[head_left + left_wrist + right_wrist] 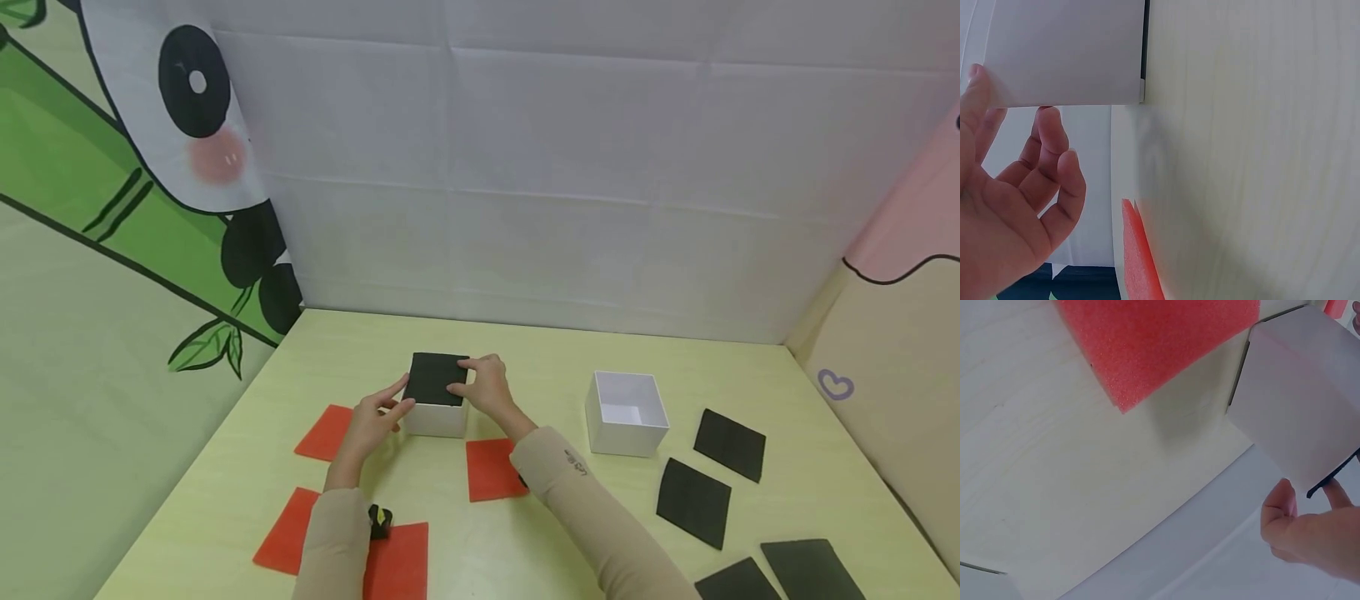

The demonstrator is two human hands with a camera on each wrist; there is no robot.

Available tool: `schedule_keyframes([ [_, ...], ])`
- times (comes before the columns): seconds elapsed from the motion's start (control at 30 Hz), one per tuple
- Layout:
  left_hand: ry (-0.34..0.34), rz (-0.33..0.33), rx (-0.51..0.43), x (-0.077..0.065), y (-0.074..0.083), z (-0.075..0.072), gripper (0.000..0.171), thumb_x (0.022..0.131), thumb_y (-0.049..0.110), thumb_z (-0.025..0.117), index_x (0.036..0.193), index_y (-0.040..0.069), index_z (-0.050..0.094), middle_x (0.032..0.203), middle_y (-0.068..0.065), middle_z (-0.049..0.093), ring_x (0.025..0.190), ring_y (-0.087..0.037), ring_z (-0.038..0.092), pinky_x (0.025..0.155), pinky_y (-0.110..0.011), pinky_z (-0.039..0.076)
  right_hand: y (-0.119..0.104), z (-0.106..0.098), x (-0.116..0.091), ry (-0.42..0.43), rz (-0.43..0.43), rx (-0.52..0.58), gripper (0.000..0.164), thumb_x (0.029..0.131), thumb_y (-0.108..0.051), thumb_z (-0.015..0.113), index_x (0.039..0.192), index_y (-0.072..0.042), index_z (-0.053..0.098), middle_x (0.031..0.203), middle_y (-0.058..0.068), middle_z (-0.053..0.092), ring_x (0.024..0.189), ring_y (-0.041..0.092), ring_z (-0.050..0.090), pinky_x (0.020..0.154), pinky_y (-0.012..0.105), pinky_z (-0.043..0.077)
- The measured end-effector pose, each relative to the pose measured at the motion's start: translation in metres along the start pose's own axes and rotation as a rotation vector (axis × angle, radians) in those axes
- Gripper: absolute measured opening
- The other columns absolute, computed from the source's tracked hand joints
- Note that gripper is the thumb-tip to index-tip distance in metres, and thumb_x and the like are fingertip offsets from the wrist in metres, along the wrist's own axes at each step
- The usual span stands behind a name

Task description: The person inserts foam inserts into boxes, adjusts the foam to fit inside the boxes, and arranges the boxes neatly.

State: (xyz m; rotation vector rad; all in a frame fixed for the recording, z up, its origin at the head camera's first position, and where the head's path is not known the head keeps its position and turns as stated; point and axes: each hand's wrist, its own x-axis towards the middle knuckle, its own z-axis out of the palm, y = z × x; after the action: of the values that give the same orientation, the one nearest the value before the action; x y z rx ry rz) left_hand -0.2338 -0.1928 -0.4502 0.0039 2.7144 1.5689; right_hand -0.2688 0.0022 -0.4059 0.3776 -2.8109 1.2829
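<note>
A white box point(435, 422) stands at the table's middle left, and a black foam sheet point(435, 377) covers its top. My left hand point(372, 421) touches the box's left front corner with thumb and forefinger spread; its other fingers bend loosely beside it in the left wrist view. On the sheet's right side, my right hand point(486, 387) rests its thumb and forefinger, pressing near the edge. In the right wrist view the sheet's dark edge point(1334, 474) sticks out slightly past the box's corner.
An open white box point(626, 421) stands to the right. Several black foam sheets point(693, 502) lie at the right, and red foam pieces point(491, 471) lie around my forearms. A small black and yellow object point(380, 522) is by my left sleeve. White cloth point(487, 167) hangs behind.
</note>
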Motion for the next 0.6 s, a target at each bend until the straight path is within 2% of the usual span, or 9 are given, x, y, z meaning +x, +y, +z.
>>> schedule_keyframes([
  [0.2, 0.001, -0.015, 0.002, 0.0, 0.001, 0.0, 0.054, 0.084, 0.033, 0.06, 0.135, 0.024, 0.042, 0.092, -0.013, 0.059, 0.064, -0.028, 0.056, 0.054, -0.027, 0.034, -0.003, -0.002, 0.004, -0.07, 0.061, -0.082, 0.05, 0.068, -0.017, 0.079, 0.113, -0.005, 0.063, 0.109, 0.018, 0.048, 0.1, 0.028, 0.045, 0.068, 0.033, 0.045],
  [0.5, 0.006, -0.034, -0.009, 0.001, 0.006, 0.002, 0.054, 0.085, 0.033, 0.06, 0.135, 0.024, 0.042, 0.094, -0.014, 0.059, 0.065, -0.028, 0.056, 0.056, -0.028, 0.035, 0.002, -0.001, 0.013, -0.182, 0.119, -0.082, 0.052, 0.067, -0.017, 0.079, 0.115, -0.003, 0.061, 0.117, 0.017, 0.05, 0.11, 0.03, 0.044, 0.082, 0.04, 0.043],
  [0.6, 0.007, -0.033, -0.009, 0.001, 0.006, 0.003, 0.054, 0.085, 0.033, 0.06, 0.135, 0.024, 0.042, 0.094, -0.014, 0.058, 0.065, -0.028, 0.056, 0.056, -0.028, 0.034, 0.018, 0.007, 0.022, -0.171, 0.074, -0.09, 0.055, 0.066, -0.027, 0.08, 0.114, -0.008, 0.063, 0.115, 0.015, 0.052, 0.108, 0.028, 0.045, 0.078, 0.037, 0.044],
])
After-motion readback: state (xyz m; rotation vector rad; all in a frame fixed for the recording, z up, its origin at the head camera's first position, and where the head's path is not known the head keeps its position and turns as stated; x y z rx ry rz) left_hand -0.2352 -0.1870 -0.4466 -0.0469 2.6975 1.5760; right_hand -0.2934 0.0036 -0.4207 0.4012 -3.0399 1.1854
